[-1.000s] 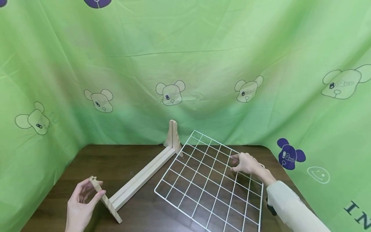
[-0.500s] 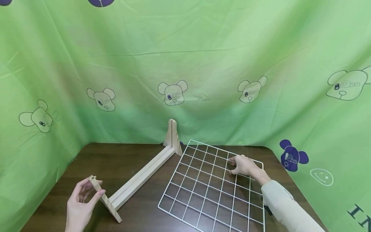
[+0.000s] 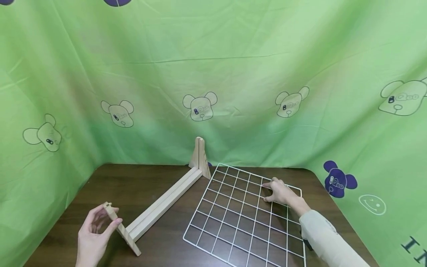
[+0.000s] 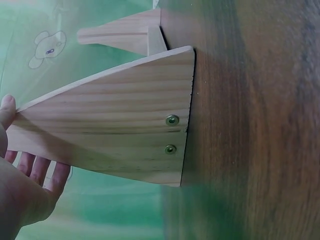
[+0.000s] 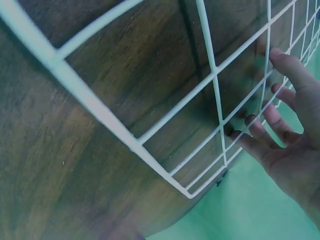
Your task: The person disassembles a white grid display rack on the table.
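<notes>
My left hand (image 3: 95, 231) pinches the upper end of a wooden end piece (image 3: 124, 231), thumb on one side and fingers on the other. In the left wrist view, this tapered board (image 4: 110, 110) stands on the table with two metal bolts (image 4: 171, 120) near its base. A grooved wooden bar (image 3: 163, 205) joins it to a matching upright end piece (image 3: 199, 159) at the back. At the right, a white wire grid panel (image 3: 202, 199) lies low over the table. My right hand (image 3: 280, 193) holds it near its far edge, fingers loosely curled about the wires (image 5: 102, 112).
The dark wooden table (image 3: 126, 185) has rounded back corners. Green cloth (image 3: 200, 74) with bear-head prints hangs behind it and along both sides. Near the grid's right side, a small dark object (image 3: 307, 241) shows beside the right sleeve (image 3: 323, 231).
The grid panel has come down from a tilted pose to nearly flat, my right hand moving down with it. The left hand and the wooden stand have stayed in place.
</notes>
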Available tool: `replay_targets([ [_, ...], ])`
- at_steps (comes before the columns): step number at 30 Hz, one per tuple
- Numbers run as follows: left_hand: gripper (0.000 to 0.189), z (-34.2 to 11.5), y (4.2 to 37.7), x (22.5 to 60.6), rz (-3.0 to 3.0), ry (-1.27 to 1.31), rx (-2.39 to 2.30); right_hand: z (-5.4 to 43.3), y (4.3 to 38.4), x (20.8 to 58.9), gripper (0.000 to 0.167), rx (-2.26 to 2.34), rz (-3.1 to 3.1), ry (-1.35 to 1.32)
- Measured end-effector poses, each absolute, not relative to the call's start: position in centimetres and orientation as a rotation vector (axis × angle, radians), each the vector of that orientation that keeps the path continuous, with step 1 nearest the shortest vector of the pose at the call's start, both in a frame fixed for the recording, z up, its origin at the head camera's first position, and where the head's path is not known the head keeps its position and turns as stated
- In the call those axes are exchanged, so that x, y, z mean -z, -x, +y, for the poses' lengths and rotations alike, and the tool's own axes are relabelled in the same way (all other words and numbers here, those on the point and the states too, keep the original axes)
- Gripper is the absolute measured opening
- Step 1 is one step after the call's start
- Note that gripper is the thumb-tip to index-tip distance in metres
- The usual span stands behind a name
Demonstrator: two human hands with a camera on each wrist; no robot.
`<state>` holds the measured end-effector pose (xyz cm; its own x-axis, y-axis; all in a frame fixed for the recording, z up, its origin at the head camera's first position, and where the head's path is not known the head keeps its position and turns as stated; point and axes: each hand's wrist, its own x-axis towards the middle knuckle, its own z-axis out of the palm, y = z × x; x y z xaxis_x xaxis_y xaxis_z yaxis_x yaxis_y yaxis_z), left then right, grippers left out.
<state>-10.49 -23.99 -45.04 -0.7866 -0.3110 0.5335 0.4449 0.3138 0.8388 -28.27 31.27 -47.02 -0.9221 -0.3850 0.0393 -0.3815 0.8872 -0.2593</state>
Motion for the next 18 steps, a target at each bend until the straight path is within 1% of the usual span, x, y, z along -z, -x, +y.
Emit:
replay_targets([
  [3, 0.054, -24.0, 10.5, 45.0, -1.93, 0.137, 1.554, 31.4, 28.1, 47.0, 0.057, 0.421, 3.022, 0.582],
  [7, 0.054, -24.0, 10.5, 44.7, -1.973, 0.08, 1.566, 31.6, 27.8, 47.0, 0.058, 0.418, 3.018, 0.523],
  [10, 0.055, -24.2, 10.5, 44.7, -1.992, 0.091, 1.6, 31.5, 27.4, 47.0, 0.058, 0.417, 3.037, 0.492],
  [14, 0.058, -25.1, 10.6, 45.0, -1.955, 0.268, 1.691, 31.1, 26.1, 47.2, 0.057, 0.395, 3.1, 0.519],
  [18, 0.06, -26.3, 11.1, 45.6, -1.855, 0.545, 1.823, 30.3, 23.7, 47.3, 0.055, 0.427, 3.177, 0.582],
])
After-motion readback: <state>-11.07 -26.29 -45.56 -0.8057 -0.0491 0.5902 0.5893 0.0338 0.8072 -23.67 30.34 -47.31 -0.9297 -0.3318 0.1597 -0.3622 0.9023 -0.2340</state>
